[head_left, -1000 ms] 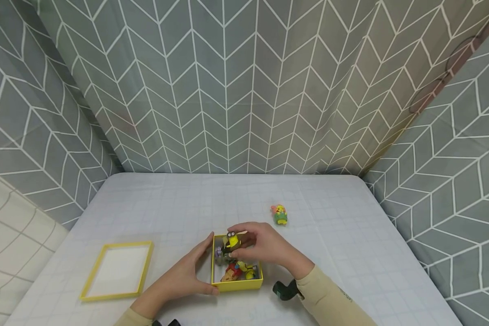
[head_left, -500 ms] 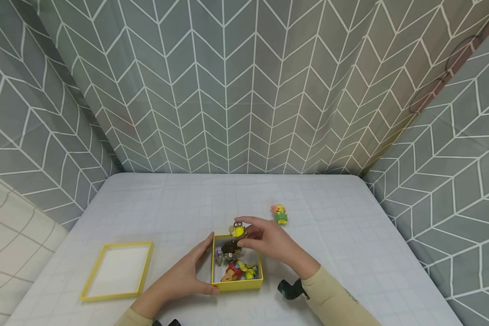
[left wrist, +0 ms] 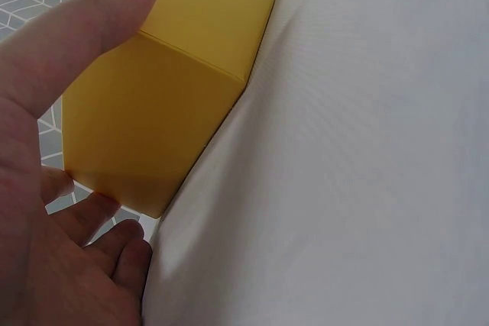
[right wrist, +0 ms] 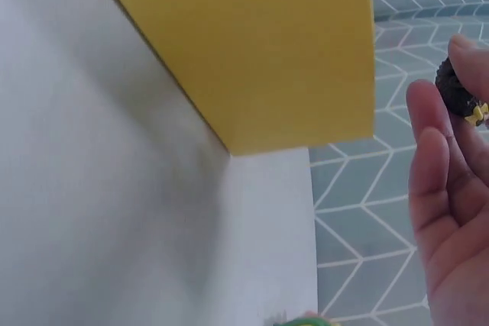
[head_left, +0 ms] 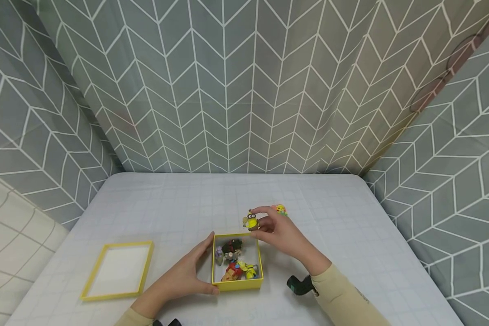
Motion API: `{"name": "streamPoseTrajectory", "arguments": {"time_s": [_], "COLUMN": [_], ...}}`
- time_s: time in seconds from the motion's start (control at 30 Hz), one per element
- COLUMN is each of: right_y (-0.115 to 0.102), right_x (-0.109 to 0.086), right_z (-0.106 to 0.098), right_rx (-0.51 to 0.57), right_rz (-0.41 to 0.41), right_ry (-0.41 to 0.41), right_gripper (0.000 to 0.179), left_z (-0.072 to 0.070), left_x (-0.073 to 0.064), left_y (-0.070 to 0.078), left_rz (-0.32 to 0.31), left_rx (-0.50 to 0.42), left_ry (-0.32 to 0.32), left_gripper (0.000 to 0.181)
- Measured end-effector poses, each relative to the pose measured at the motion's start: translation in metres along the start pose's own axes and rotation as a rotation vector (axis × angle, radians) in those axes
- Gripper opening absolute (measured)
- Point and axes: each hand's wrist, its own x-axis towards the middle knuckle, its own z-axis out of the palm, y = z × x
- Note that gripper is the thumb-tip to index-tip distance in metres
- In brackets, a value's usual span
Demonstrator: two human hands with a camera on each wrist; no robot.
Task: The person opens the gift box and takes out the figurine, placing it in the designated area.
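Note:
In the head view my right hand [head_left: 287, 237] pinches a yellow minion figurine [head_left: 251, 222] above the far right corner of a yellow box [head_left: 240, 285]. Its dark base [right wrist: 456, 94] shows between thumb and fingers in the right wrist view. My left hand [head_left: 186, 277] grips the box at its left side. The left wrist view shows the thumb [left wrist: 126, 5] on one face and the fingertips at another edge. Inside the box lie several small figurines: a red and tan one [head_left: 231, 272], a yellow one [head_left: 250, 272], a dark one [head_left: 232, 246] and a purplish one [head_left: 218, 255].
A yellow-rimmed box lid [head_left: 116, 271] lies on the white-covered table [head_left: 179, 203] at the left. Beyond my right hand is another figurine [head_left: 281, 209], yellow and green, partly covered by the hand. Patterned curtains [head_left: 236, 90] surround the table.
My right hand has lifted the minion figurine out of the box and carried it right and away from me. My left hand and the box have stayed put.

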Motion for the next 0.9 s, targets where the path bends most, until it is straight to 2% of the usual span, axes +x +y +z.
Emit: {"name": "streamPoseTrajectory", "arguments": {"time_s": [0.43,0.9], "right_y": [0.019,0.036], "right_x": [-0.007,-0.019], "right_z": [-0.021,-0.046], "right_rx": [0.097,0.032], "right_rz": [0.088,0.155], "right_ry": [0.135,0.232], "right_gripper": [0.055,0.056], "left_z": [0.000,0.003], "left_x": [0.003,0.000], "left_y": [0.000,-0.001], "left_rz": [0.023,-0.004], "left_rx": [0.010,0.025], "left_ry": [-0.005,0.017], "left_gripper": [0.137,0.138]}}
